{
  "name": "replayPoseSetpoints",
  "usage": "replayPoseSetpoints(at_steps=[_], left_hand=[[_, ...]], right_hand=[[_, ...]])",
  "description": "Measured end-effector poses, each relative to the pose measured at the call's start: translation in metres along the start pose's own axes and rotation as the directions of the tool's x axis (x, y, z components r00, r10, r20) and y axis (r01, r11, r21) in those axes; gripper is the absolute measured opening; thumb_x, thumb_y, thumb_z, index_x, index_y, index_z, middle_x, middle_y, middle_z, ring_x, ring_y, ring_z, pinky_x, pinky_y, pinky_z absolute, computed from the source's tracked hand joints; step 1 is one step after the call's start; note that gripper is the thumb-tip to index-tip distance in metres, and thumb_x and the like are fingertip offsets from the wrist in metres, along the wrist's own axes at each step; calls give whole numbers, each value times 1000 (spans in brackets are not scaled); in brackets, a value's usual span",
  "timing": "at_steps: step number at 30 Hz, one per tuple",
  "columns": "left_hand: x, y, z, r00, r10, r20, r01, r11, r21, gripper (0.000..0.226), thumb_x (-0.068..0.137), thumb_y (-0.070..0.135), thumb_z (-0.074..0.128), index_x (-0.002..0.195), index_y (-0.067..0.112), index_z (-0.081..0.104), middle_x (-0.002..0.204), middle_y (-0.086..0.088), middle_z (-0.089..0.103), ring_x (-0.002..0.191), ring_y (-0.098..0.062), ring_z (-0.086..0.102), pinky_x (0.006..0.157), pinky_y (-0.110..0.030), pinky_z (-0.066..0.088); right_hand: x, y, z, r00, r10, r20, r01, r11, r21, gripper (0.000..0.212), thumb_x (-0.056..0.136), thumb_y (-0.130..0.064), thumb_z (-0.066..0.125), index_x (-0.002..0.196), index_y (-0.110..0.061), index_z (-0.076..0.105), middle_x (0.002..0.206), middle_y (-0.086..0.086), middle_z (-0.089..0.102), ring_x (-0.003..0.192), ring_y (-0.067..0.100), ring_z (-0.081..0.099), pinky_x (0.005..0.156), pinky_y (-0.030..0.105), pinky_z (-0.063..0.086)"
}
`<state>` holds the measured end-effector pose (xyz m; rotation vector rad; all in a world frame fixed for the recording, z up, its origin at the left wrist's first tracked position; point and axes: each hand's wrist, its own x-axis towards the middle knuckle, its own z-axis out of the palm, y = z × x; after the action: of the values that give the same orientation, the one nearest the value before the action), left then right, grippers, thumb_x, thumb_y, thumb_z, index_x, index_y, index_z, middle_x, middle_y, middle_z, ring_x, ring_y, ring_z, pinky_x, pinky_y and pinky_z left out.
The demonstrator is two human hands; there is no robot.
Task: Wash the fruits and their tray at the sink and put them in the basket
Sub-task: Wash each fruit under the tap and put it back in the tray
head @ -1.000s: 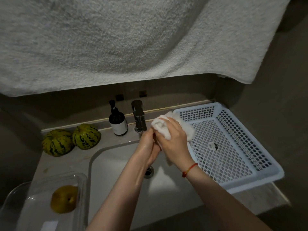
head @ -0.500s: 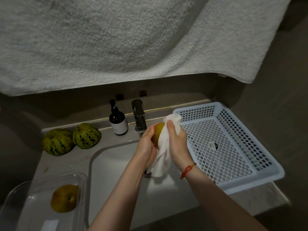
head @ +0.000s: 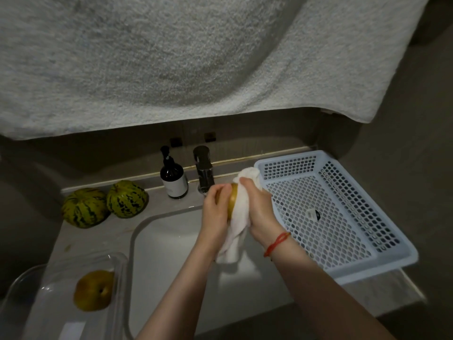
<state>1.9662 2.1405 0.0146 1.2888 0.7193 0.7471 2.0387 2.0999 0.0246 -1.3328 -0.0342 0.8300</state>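
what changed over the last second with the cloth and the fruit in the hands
A second ago the white cloth was bunched over the round yellow-brown fruit, hiding it. Now it is pulled back to the right side, hanging down toward the white sink basin, with the fruit bared. The left hand still holds the fruit; the right hand still grips the cloth against it. The two striped green melons, the fruit in the clear tray and the pale blue perforated basket stayed put.

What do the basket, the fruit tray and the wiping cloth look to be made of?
Basket: pale blue moulded plastic, by its even perforated walls and floor. Tray: clear rigid plastic, likely; the counter shows through and its rim catches glints, though glass cannot be excluded. Cloth: soft white fabric that folds and hangs limp under the right hand.
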Motion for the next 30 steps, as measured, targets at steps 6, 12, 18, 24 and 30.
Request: replayPoseSetpoints(at_steps=[6, 12, 18, 24, 30], left_hand=[[-1, 2, 1, 1000, 31, -1, -31, 997, 72, 4, 90, 25, 55, 90, 28, 58, 106, -2, 54, 107, -26, 53, 93, -41, 47], [-2, 17, 5, 873, -462, 155, 487, 821, -298, 44, 92, 44, 52, 119, 11, 60, 116, -21, 64, 104, -33, 63, 92, -45, 51], [-5, 13, 9, 961, -276, -14, 268, 943, -200, 22, 93, 31, 54, 100, 14, 65, 99, -14, 69, 92, -26, 67, 85, -39, 53], [-7, -4, -2, 997, 69, 43, -72, 994, 76, 6, 92, 23, 55, 93, 28, 57, 94, 4, 59, 86, -8, 57, 65, -8, 46], [-2, 3, 2, 960, -275, 47, 277, 961, -30, 17, 96, 33, 46, 97, 24, 61, 101, -13, 66, 88, -23, 65, 71, -29, 57]], right_hand=[[1, 12, -5, 975, 184, 127, -212, 942, 262, 41, 89, -32, 56, 119, -5, 58, 111, 22, 63, 97, 36, 63, 84, 48, 52], [-14, 28, -19, 766, -624, 158, 641, 718, -272, 11, 85, -33, 63, 94, -26, 63, 92, -10, 67, 87, 2, 65, 74, 14, 52], [-19, 28, -12, 831, -545, 106, 555, 811, -182, 16, 89, -25, 60, 105, -22, 61, 100, -5, 68, 97, 9, 65, 83, 23, 53], [-8, 1, -9, 941, 313, 129, -335, 914, 230, 43, 92, -38, 48, 114, -3, 59, 103, 21, 64, 92, 35, 61, 88, 45, 49], [-10, 20, -12, 985, -151, -82, 144, 986, -90, 22, 94, -35, 50, 103, -17, 59, 90, 4, 68, 86, 20, 66, 70, 25, 55]])
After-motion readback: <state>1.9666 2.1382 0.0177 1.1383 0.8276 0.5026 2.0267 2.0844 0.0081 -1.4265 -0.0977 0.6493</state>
